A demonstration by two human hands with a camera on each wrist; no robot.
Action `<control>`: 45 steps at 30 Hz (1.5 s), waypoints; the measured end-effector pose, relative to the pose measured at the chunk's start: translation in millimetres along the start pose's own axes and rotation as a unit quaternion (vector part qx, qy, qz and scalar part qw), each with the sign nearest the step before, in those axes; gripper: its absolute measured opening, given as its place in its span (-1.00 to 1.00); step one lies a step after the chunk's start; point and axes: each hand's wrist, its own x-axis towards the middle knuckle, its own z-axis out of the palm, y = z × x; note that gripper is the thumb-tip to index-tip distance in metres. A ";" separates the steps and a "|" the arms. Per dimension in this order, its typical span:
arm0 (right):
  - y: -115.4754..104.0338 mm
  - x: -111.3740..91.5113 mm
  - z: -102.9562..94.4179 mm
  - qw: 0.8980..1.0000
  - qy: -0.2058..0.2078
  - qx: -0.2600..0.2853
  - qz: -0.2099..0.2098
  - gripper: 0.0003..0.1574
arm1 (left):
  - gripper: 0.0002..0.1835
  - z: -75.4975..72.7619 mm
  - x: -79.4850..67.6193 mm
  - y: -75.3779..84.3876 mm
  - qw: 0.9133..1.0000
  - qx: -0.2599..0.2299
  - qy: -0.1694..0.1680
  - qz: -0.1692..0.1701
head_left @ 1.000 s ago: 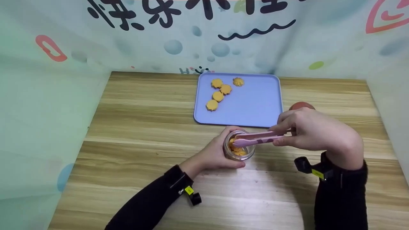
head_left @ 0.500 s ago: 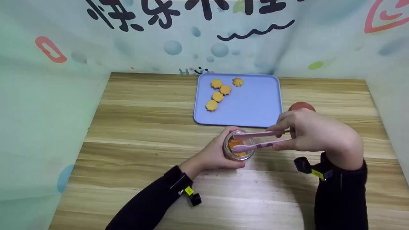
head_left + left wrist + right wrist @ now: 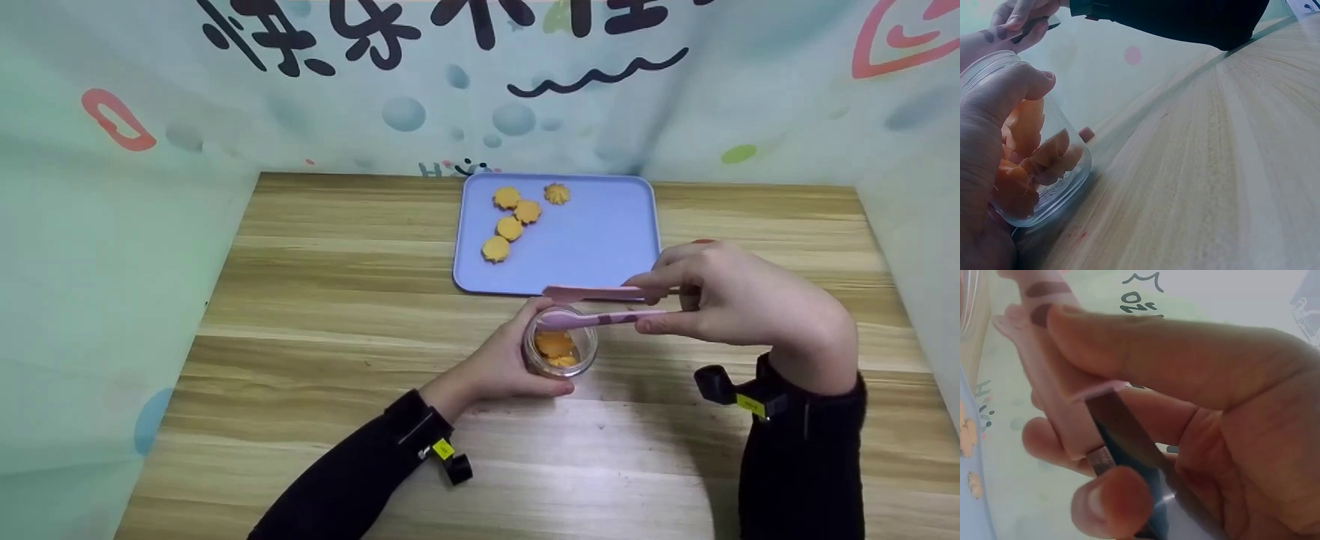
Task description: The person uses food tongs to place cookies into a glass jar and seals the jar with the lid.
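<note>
My left hand [image 3: 501,367] grips a clear glass jar [image 3: 589,358] from its left side, thumb and fingers round the wall. Several orange-brown cookies [image 3: 1024,126] lie inside it, seen through the glass in the left wrist view. In my right hand [image 3: 739,296] I hold pink tongs [image 3: 600,319] between thumb and fingers. Their arms stand apart with nothing between the tips; one tip overlaps the jar's mouth, the other lies beyond the far rim. The right wrist view shows the tongs' metal spring strip [image 3: 1129,433] running back under the palm.
Behind the jar lies a lilac tray [image 3: 600,247] with several flower-shaped cookies [image 3: 509,229] on its left half. A reddish round thing [image 3: 703,241] is mostly hidden behind my right hand. A printed curtain [image 3: 337,127] stands along the wooden table's back edge.
The tongs, whose tips were close together in the jar, have spread and risen towards the tray side. My left hand and the jar stay in place.
</note>
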 end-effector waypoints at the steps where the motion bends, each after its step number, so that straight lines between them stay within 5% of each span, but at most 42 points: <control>1: -0.1 -0.3 -0.2 1.000 -0.002 0.000 0.003 -0.64 | 0.12 0.0 0.1 0.1 1.000 -0.001 -0.001 0.002; 6: 0.1 0.3 -0.3 1.000 0.007 0.000 0.014 -0.63 | 0.12 -0.2 1.3 0.8 1.000 -0.016 -0.007 0.014; 13: 9.5 6.7 2.9 0.995 0.088 0.000 0.049 -0.59 | 0.07 -0.4 2.8 0.8 0.999 -0.017 -0.004 0.041; 22: 49.3 36.9 29.3 0.968 0.186 -0.018 0.166 -0.49 | 0.06 -0.1 2.7 -0.3 0.998 -0.020 -0.006 0.053; 31: 93.4 57.9 62.2 0.942 0.190 -0.018 0.276 -0.36 | 0.05 -1.0 2.7 -1.0 0.999 -0.012 -0.009 0.048; 45: 125.8 85.8 80.3 0.923 0.193 0.016 0.331 -0.47 | 0.07 -1.1 5.2 0.3 0.998 -0.009 -0.011 0.058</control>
